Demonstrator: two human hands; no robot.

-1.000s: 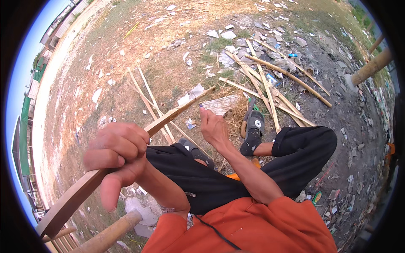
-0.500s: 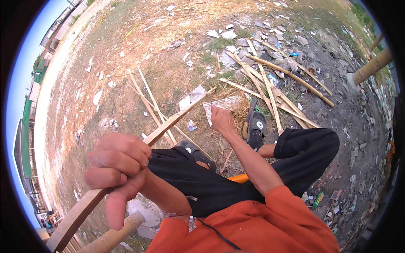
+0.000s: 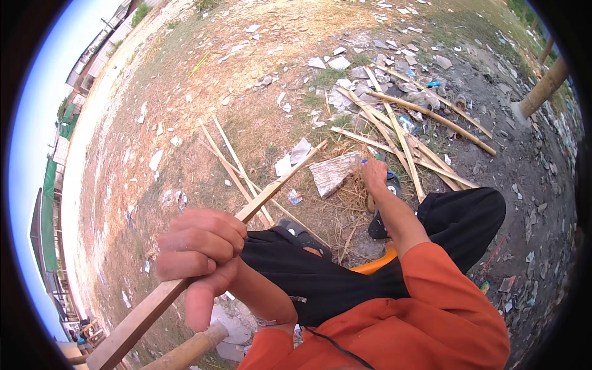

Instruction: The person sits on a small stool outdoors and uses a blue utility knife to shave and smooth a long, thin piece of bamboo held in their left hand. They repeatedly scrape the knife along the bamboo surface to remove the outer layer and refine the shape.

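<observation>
My left hand (image 3: 200, 250) is wrapped round a long, squared wooden strip (image 3: 287, 177). The strip slants from the lower left up to a tip in front of my feet. Over by my right shoe (image 3: 377, 228), my right hand (image 3: 374, 175) is down near the ground with its fingers curled in. Bits of blue show on both sides of it, but what it grips is mostly hidden. Just left of that hand lies a pale, weathered wood block (image 3: 333, 174) on dry straw (image 3: 351, 213).
Several split bamboo strips (image 3: 404, 148) lie crossed ahead on the right, with a round bamboo pole (image 3: 431, 117). More thin strips (image 3: 231, 157) cross at the left. An orange seat (image 3: 373, 264) shows between my legs. Bamboo posts stand at the right (image 3: 546, 89) and lower left (image 3: 191, 348).
My right hand has moved from above the wood block to the right, down beside my shoe, and blue now shows at it. My left hand still grips the wooden strip.
</observation>
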